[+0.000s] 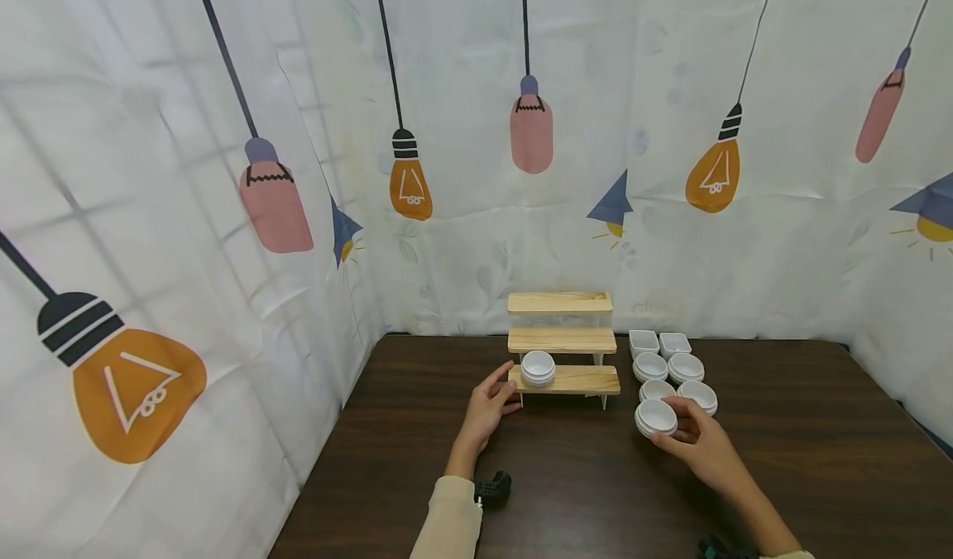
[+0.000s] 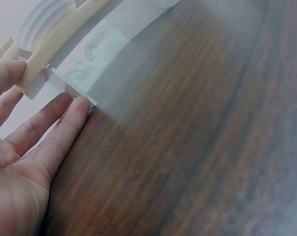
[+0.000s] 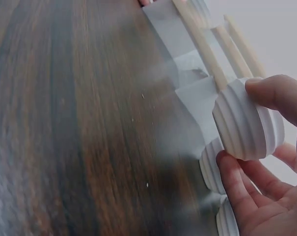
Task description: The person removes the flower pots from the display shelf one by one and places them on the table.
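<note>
A three-tier wooden display stand (image 1: 577,379) with clear supports stands at the back of the table. On the left part of its lowest board sits a stack of round white bowls (image 1: 538,369). My left hand (image 1: 484,414) touches that board's left end; in the left wrist view its fingers (image 2: 65,130) are mostly straight, their tips against the clear support. To the right of the stand, my right hand (image 1: 700,443) pinches a stack of small white bowls (image 3: 246,120) between thumb and fingers. Ridged rims show several bowls nested in it. It appears raised above the table.
Behind the right hand, more round white bowls (image 1: 686,367) stand in stacks, with square white dishes (image 1: 644,343) at the far end. All are on a dark wood table (image 1: 417,427). A printed curtain (image 1: 462,253) hangs close behind the table.
</note>
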